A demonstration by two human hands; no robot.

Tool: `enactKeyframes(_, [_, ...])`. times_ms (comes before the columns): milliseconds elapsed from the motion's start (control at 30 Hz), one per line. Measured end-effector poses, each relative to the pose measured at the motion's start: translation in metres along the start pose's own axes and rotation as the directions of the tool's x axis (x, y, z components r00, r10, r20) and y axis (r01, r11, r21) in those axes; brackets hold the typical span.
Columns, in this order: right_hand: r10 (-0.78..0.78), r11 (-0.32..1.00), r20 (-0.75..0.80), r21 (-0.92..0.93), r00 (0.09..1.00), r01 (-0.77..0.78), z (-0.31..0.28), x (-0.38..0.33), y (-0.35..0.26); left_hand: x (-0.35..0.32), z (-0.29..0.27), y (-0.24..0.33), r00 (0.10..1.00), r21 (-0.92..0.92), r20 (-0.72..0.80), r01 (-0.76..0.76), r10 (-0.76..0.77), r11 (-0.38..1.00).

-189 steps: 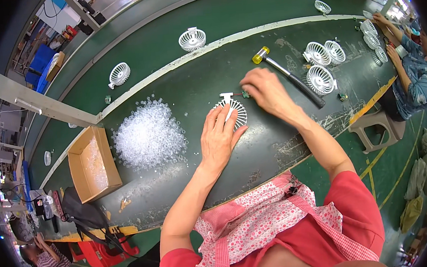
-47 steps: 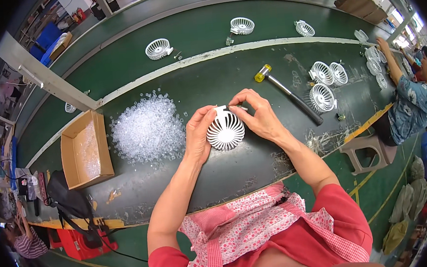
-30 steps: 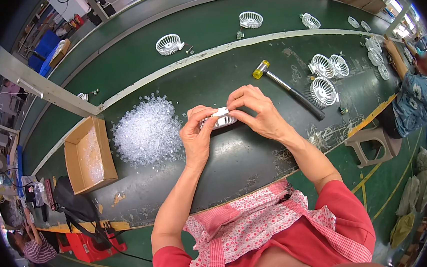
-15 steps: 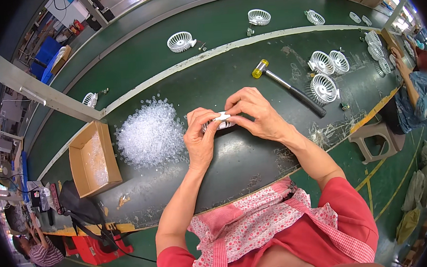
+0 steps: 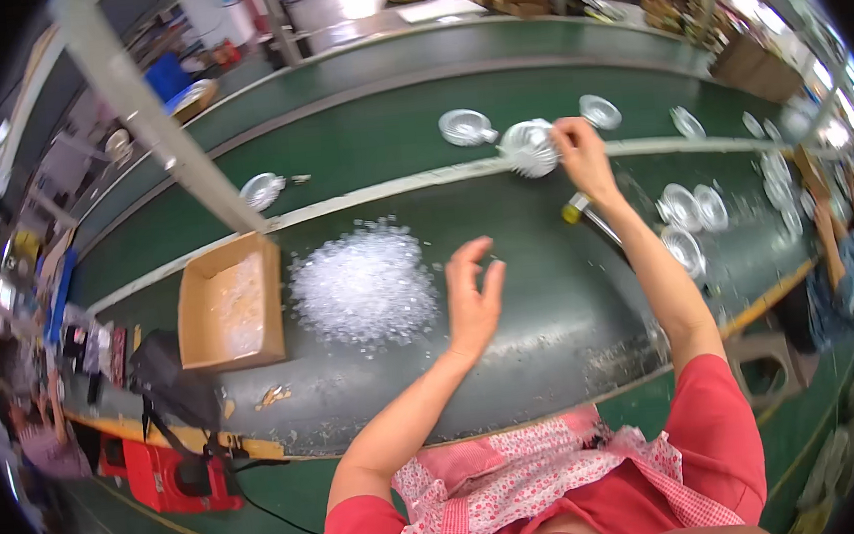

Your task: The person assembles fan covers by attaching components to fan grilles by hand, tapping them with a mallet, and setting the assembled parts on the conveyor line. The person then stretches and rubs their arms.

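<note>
My right hand (image 5: 584,159) is stretched out to the far side of the bench and closed on the edge of a white round slatted fan grille (image 5: 529,148). That grille is over the pale rail between bench and belt. Nearer me, my left hand (image 5: 475,298) hovers above the dark bench, thumb and fingers apart. Just left of it lies a heap of small clear plastic pieces (image 5: 363,287). A hammer with a yellow head (image 5: 575,207) rests on the bench, its handle partly hidden behind my right forearm.
An open cardboard box (image 5: 275,304) stands left of the heap. More white grilles (image 5: 680,209) lie at the right, and others (image 5: 466,126) on the green belt (image 5: 369,166). A slanted post (image 5: 150,118) rises at the left. A co-worker's arm (image 5: 829,235) is at the far right.
My hands have parted. The right has moved away from me to the rail with the grille; the left has let go and opened. The whole view has shifted, and the belt now shows lower.
</note>
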State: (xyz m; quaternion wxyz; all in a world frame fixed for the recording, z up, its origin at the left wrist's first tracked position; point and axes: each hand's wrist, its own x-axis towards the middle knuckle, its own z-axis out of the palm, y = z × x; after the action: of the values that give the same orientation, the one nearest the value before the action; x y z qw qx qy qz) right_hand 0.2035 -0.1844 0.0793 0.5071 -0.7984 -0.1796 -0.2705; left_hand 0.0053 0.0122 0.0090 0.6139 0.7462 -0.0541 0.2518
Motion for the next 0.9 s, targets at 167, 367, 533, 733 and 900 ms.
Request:
enactKeyframes(167, [-0.352,0.814,-0.064,-0.513,0.934,0.272,0.006,0.056,0.123,-0.002,0.022,0.006,0.991,0.025,0.091,-0.103,0.101,0.994])
enactKeyframes(367, [0.196,0.717,0.342,-0.69,0.919,0.103,0.088,0.058,0.121,-0.008,0.017,0.002,0.98,0.082,0.129,-0.162,0.15,0.983])
enactKeyframes(533, [0.237,0.574,0.343,-0.805,0.909,0.154,0.098,0.056,0.12,-0.005,0.019,0.002,0.978,0.095,0.152,-0.156,0.14,0.983])
enactKeyframes(733, [-0.244,0.715,0.325,-0.576,0.914,0.396,0.053,0.005,0.013,-0.005,0.017,0.003,0.977,0.117,0.127,-0.187,0.173,0.975])
enactKeyframes(900, [-0.207,0.802,0.516,-0.397,0.831,0.446,-0.004,-0.091,-0.052,0.004,0.013,0.014,0.905,0.368,0.182,-0.426,0.385,0.827])
